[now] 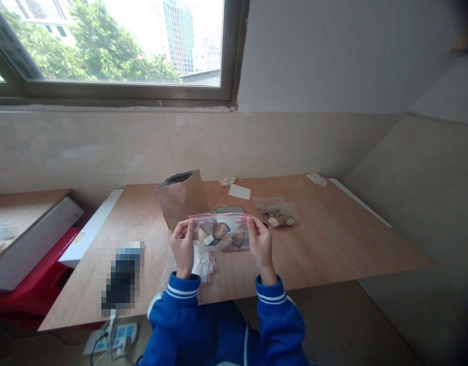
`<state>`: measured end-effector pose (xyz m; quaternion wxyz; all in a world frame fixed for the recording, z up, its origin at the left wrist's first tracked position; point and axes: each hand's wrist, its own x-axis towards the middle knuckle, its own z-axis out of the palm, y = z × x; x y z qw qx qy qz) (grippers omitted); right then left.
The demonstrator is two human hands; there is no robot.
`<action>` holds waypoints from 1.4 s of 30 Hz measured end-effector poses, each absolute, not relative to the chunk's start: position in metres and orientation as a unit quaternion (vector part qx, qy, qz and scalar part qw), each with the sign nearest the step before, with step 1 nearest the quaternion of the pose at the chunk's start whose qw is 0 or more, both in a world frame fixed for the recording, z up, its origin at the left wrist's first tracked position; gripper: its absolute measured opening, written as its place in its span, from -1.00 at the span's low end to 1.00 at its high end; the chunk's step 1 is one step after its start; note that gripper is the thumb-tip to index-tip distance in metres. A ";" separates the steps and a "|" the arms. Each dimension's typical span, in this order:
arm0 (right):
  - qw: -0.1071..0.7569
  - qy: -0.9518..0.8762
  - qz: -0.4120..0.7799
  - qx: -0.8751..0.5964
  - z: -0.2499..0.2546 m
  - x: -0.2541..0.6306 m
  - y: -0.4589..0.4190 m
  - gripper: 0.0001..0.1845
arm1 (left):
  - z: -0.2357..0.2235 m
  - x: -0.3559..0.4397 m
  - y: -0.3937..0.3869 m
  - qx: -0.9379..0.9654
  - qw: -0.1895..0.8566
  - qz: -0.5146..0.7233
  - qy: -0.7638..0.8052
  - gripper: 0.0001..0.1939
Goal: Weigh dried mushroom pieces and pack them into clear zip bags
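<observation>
A clear zip bag with a red seal strip holds several brown nut-like pieces and a small white packet. My left hand pinches its top left corner and my right hand pinches its top right corner, holding it up above the wooden table. Under my left hand lies a small heap of empty zip bags. A second filled zip bag rests on the table to the right. A brown paper pouch stands open just behind the held bag.
A dark flat object peeks out behind the held bag. A white card and white scraps lie at the table's back. A blurred device sits at left, a power strip below, a red object beside it.
</observation>
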<state>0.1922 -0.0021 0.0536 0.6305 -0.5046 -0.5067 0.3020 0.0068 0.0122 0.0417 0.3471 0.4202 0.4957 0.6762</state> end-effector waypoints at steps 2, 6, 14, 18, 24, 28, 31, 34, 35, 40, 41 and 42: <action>0.632 -0.513 0.275 -0.511 0.053 0.191 -0.002 -0.58 | 0.043 0.003 0.012 0.419 0.354 0.671 0.498 -0.67; 0.638 -0.520 0.247 -0.511 0.053 0.190 -0.001 -0.63 | 0.048 -0.003 0.010 0.450 0.364 0.652 0.490 -0.67; 0.657 -0.502 0.243 -0.507 0.063 0.187 -0.001 -0.63 | 0.057 0.007 0.003 0.454 0.251 0.693 0.500 -0.70; 0.657 -0.496 0.292 -0.488 0.063 0.183 0.005 -0.65 | 0.055 0.013 0.007 0.427 0.259 0.709 0.498 -0.70; 0.656 -0.487 0.306 -0.489 0.056 0.177 0.012 -0.64 | 0.049 0.012 0.015 0.435 0.315 0.695 0.478 -0.69; 0.644 -0.490 0.315 -0.496 0.052 0.177 0.013 -0.62 | 0.051 0.009 0.012 0.467 0.360 0.673 0.446 -0.74; 0.647 -0.484 0.319 -0.496 0.049 0.179 0.013 -0.63 | 0.053 0.007 0.009 0.487 0.394 0.657 0.420 -0.77; 0.658 -0.468 0.314 -0.499 0.046 0.183 0.014 -0.64 | 0.055 0.005 0.008 0.482 0.401 0.655 0.421 -0.78; 0.659 -0.466 0.310 -0.503 0.045 0.184 0.015 -0.64 | 0.055 0.004 0.009 0.478 0.397 0.657 0.426 -0.77; 0.642 -0.524 0.245 -0.504 0.053 0.189 0.013 -0.70 | 0.055 0.001 0.010 0.494 0.348 0.658 0.449 -0.78; 0.634 -0.548 0.205 -0.506 0.057 0.189 0.012 -0.69 | 0.055 0.001 0.010 0.507 0.337 0.652 0.453 -0.79; 0.617 -0.577 0.162 -0.510 0.063 0.187 0.012 -0.65 | 0.055 0.001 0.011 0.521 0.327 0.644 0.455 -0.79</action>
